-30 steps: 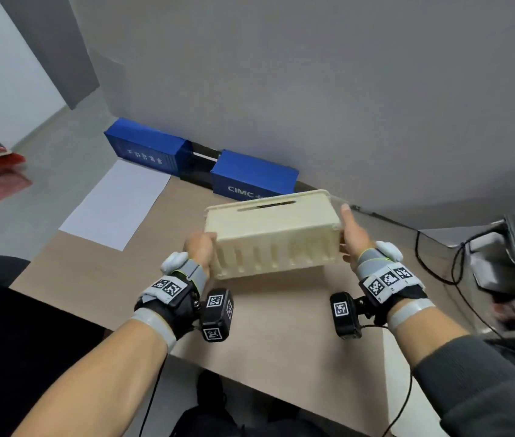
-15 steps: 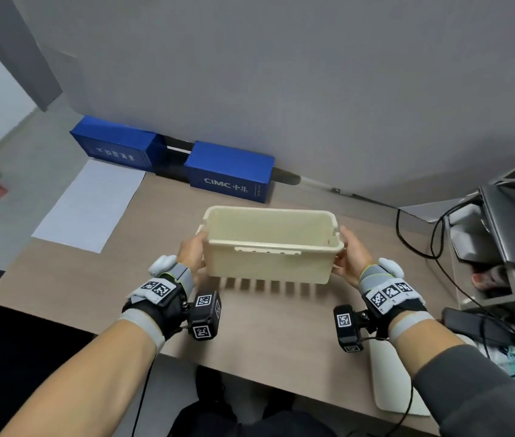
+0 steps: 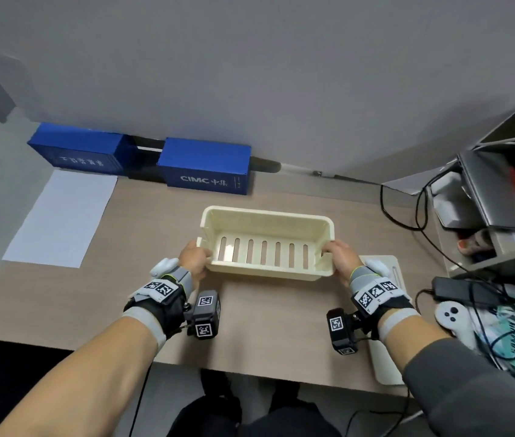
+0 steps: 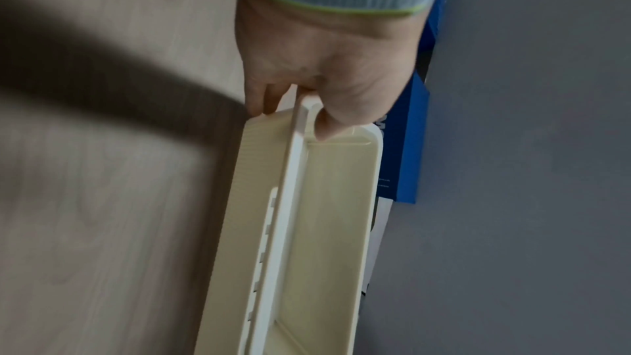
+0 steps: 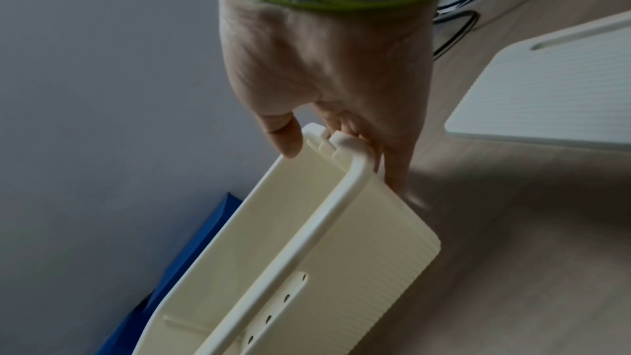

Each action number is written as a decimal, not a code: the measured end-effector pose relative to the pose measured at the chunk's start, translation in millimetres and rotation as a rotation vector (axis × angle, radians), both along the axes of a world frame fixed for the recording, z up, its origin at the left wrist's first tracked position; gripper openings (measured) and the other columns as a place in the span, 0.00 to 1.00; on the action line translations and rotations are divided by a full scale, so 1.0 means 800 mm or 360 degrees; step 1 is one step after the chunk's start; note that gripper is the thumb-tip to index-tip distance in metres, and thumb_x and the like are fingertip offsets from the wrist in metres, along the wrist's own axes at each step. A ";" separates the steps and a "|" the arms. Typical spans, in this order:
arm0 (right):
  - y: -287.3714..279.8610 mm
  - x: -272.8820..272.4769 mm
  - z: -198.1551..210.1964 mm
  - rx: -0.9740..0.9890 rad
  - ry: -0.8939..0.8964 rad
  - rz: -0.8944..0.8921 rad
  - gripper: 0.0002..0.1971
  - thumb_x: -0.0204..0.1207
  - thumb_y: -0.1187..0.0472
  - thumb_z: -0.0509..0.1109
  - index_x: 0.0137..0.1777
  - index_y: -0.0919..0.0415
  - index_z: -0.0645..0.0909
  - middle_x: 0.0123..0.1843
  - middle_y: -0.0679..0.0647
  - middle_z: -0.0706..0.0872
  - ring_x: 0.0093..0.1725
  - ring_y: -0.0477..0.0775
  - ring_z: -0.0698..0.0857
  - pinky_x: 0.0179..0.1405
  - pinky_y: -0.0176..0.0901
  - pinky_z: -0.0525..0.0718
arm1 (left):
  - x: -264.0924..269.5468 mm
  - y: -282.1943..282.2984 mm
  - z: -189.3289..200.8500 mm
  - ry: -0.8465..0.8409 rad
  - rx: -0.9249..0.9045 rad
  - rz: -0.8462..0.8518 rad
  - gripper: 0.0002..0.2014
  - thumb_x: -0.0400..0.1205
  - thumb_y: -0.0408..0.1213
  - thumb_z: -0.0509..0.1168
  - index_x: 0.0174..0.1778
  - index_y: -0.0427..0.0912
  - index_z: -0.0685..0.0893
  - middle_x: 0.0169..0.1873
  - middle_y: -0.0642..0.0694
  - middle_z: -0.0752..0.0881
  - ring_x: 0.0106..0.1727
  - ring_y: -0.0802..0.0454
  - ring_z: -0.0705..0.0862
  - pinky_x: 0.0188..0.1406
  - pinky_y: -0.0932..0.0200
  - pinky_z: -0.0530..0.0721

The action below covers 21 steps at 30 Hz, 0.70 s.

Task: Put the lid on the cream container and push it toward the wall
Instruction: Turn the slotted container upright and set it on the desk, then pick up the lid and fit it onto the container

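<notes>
The cream container point(image 3: 267, 222) sits mouth-up at the middle of the wooden desk, its slotted floor showing and nothing inside. My left hand point(image 3: 194, 257) grips its left end, thumb over the rim point(image 4: 328, 123) and fingers point(image 4: 263, 101) under the edge. My right hand point(image 3: 338, 257) grips the right end the same way, thumb point(image 5: 287, 136) on the far side and fingers point(image 5: 392, 163) along the outer wall of the container point(image 5: 307, 266). The ribbed cream lid point(image 3: 385, 361) lies flat on the desk under my right forearm; its corner point(image 5: 553, 96) shows in the right wrist view.
Two blue boxes point(image 3: 205, 165) stand against the grey wall point(image 3: 281, 74) behind the container. A white sheet of paper point(image 3: 61, 216) lies at the left. Shelves, cables and a black adapter point(image 3: 467, 291) crowd the right edge, with a white controller point(image 3: 448, 316) near the lid.
The container was turned from bottom-toward-me to mouth-up and lowered onto the desk, nearer to me. Both hands kept hold of its ends.
</notes>
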State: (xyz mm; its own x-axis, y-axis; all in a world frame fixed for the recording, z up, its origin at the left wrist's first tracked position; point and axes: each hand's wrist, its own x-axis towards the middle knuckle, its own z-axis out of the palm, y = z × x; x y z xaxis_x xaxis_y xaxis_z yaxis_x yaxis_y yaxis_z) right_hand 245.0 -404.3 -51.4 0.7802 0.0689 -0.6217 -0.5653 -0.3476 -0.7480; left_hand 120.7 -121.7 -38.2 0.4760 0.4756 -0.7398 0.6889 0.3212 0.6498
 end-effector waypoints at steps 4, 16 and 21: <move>-0.021 -0.014 -0.007 -0.0108 -0.0036 -0.0166 0.14 0.69 0.52 0.69 0.49 0.59 0.86 0.50 0.56 0.87 0.51 0.58 0.86 0.58 0.52 0.84 | 0.018 -0.001 0.006 0.0025 0.0423 0.0101 0.27 0.80 0.32 0.67 0.78 0.39 0.76 0.76 0.36 0.79 0.77 0.34 0.77 0.74 0.42 0.75; -0.203 -0.097 -0.013 -0.1046 0.0340 -0.0166 0.28 0.74 0.51 0.69 0.72 0.65 0.78 0.70 0.63 0.83 0.66 0.67 0.82 0.60 0.49 0.78 | 0.039 -0.175 0.072 -0.0687 0.0222 -0.0602 0.09 0.82 0.30 0.65 0.54 0.44 0.86 0.44 0.43 0.90 0.35 0.55 0.86 0.37 0.65 0.81; -0.243 -0.097 -0.043 -0.1234 0.0625 0.0001 0.34 0.62 0.42 0.71 0.62 0.66 0.80 0.50 0.59 0.85 0.46 0.63 0.84 0.39 0.43 0.76 | 0.039 -0.281 0.054 -0.0273 -0.0238 -0.1173 0.05 0.86 0.32 0.62 0.54 0.44 0.83 0.44 0.43 0.83 0.33 0.58 0.78 0.22 0.71 0.69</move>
